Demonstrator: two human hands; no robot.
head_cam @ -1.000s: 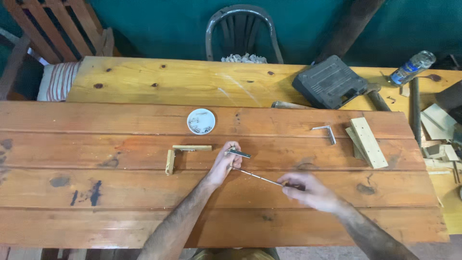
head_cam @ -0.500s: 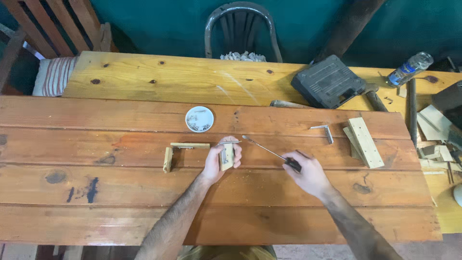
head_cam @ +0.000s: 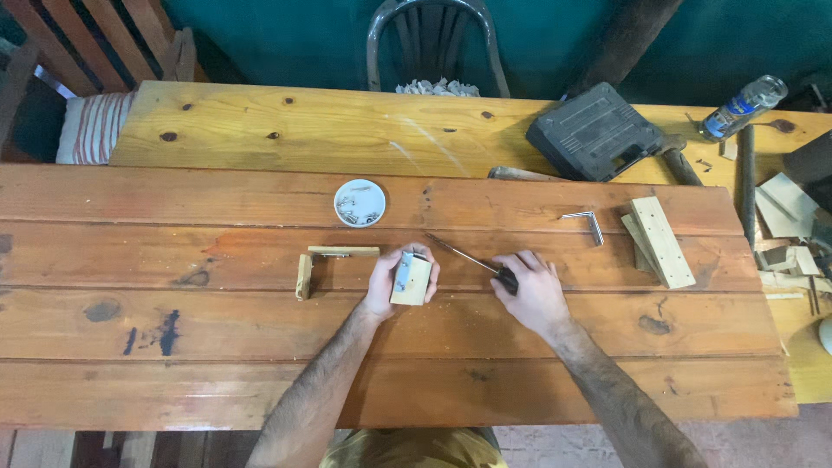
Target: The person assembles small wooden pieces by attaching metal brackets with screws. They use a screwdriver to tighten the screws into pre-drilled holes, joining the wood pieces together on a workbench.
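Head view looks straight down on our two hands at the middle of the frame, over a reddish plank desk [head_cam: 260, 347]. Our left hand [head_cam: 386, 282] is closed around a small pale wood block [head_cam: 412, 281] with a metal bracket [head_cam: 404, 271] on its upper face, holding it up off the boards. Our right hand [head_cam: 530, 290] is wrapped around the dark handle of a screwdriver [head_cam: 468, 258], its thin shaft slanting up and left so the tip lies just beside the block's upper right corner — whether it touches we cannot tell.

To do this well, we judge the block should be braced steady, the tip seated squarely in the screw head, and the shaft kept in line with the screw before turning.

Left of the block lies an L-shaped wooden piece [head_cam: 325, 260]; above it sits a small white dish of screws [head_cam: 360, 202]. Toward the right lie a loose metal bracket [head_cam: 588, 224] and stacked wood strips [head_cam: 659, 243]; a dark tool case [head_cam: 594, 132] rests at the upper right.
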